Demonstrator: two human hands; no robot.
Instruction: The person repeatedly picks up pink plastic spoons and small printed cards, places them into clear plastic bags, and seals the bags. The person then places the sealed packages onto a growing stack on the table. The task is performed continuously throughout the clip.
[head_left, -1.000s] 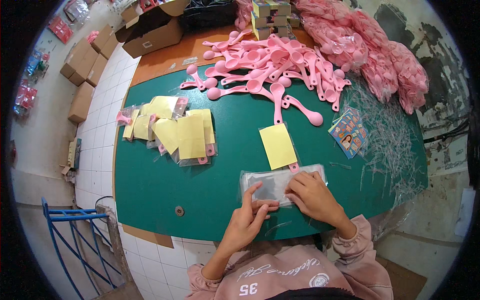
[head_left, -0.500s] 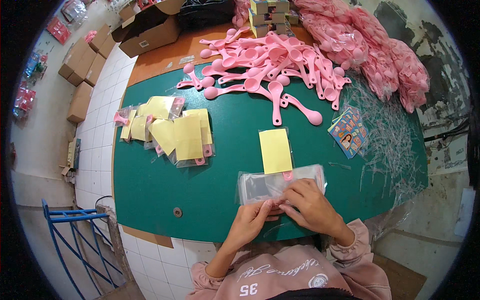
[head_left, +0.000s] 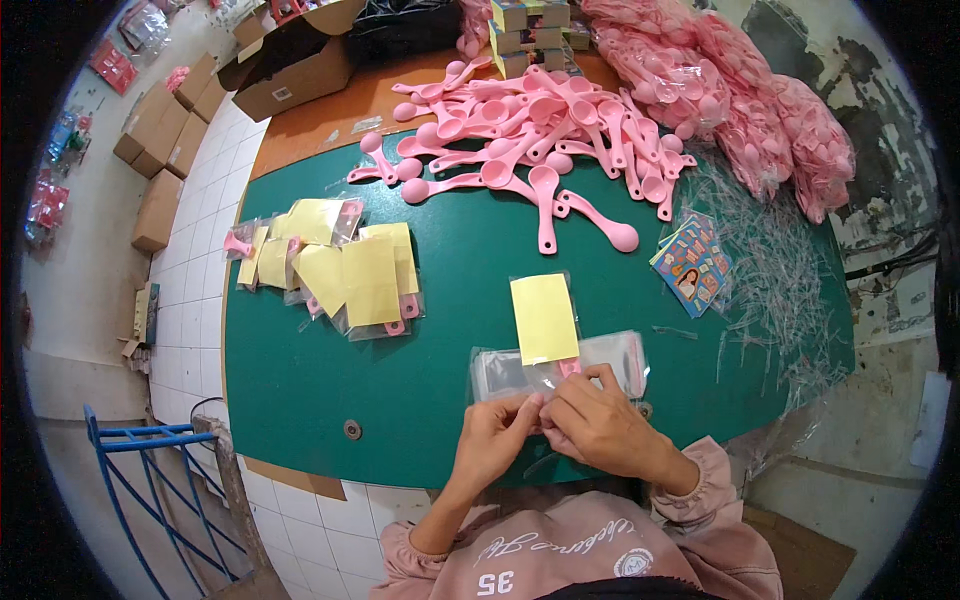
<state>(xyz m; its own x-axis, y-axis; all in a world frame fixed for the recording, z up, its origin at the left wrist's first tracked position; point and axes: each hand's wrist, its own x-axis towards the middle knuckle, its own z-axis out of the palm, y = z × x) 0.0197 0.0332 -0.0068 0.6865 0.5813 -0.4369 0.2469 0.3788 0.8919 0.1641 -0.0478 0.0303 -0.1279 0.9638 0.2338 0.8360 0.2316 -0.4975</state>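
My left hand [head_left: 490, 440] and my right hand [head_left: 604, 422] meet at the near edge of the table, fingertips pinched together on the near end of a clear plastic bag [head_left: 543, 376]. Inside that bag lies a yellow card [head_left: 545, 320], and the tip of a pink spoon handle [head_left: 569, 366] shows below the card. The fingers hide the bag's near end. Beneath it rests a stack of clear plastic bags [head_left: 618, 352]. To the left is a pile of filled bags [head_left: 370, 283] with yellow cards and pink handles.
Loose pink measuring spoons [head_left: 545, 200] are heaped at the back of the green table [head_left: 450, 245]. Printed cards [head_left: 695, 265] lie at right beside clear plastic strips [head_left: 775, 275]. Large bags of pink spoons [head_left: 745, 110], card stacks [head_left: 525, 45] and a cardboard box [head_left: 295, 85] stand behind.
The bag with the yellow card has come slightly nearer to me. My right hand has shifted a little toward me, and both hands keep their pinch at the bag's near end.
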